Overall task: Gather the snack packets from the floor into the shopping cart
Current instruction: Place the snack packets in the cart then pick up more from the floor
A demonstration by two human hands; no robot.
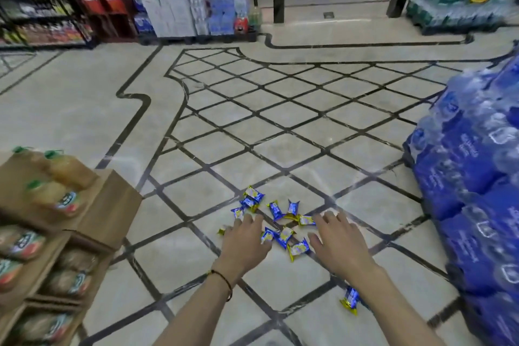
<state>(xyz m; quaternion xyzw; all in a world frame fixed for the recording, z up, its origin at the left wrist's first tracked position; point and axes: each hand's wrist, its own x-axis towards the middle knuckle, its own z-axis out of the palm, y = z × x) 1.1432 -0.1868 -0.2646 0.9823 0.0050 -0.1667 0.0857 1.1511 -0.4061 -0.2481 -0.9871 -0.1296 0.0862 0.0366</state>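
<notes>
Open brown cardboard boxes [118,205] stacked at the left hold green-capped plastic bottles of amber drink [64,177] lying on their sides, and a tall stack of blue shrink-wrapped water-bottle packs [471,191] rises at the right; between them runs a beige tiled floor [84,109] crossed by dark diagonal lines. On it lies a loose cluster of small blue-and-yellow foil snack packets [276,211], flat, their long axes pointing every which way. The left hand [244,244], a thin dark cord bracelet [226,284] at its wrist, and the right hand [337,244] hover palm-down either side of the cluster, fingers spread, gripping nothing; whether they touch a packet is unclear. One stray packet [350,299] lies apart beside the right forearm, its length running away from the person
</notes>
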